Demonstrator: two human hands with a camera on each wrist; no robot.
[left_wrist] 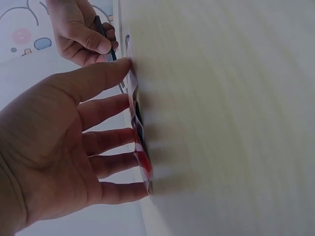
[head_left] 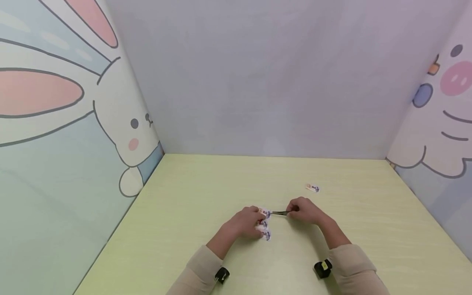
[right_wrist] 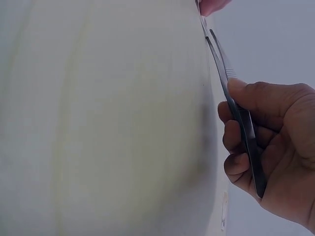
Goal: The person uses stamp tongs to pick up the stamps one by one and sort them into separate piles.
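Note:
My left hand [head_left: 246, 223] rests its fingertips on several small printed paper pieces [head_left: 267, 235] that lie in a column on the table. In the left wrist view its fingers are spread and fairly straight, touching the thin pieces [left_wrist: 142, 160] edge-on and hiding part of them. To the right, my right hand [head_left: 304, 210] grips dark metal tweezers [right_wrist: 250, 147] between thumb and fingers. The tweezers' tips stand slightly apart in the right wrist view and point left, close to the edge of the topmost piece. Whether they touch it I cannot tell.
Another printed paper piece [head_left: 312, 188] lies alone on the pale yellow table [head_left: 206, 176], beyond my right hand. A plain wall [head_left: 273, 82] closes off the far side. Panels with cartoon animals stand at left and right. A small black device sits at each wrist.

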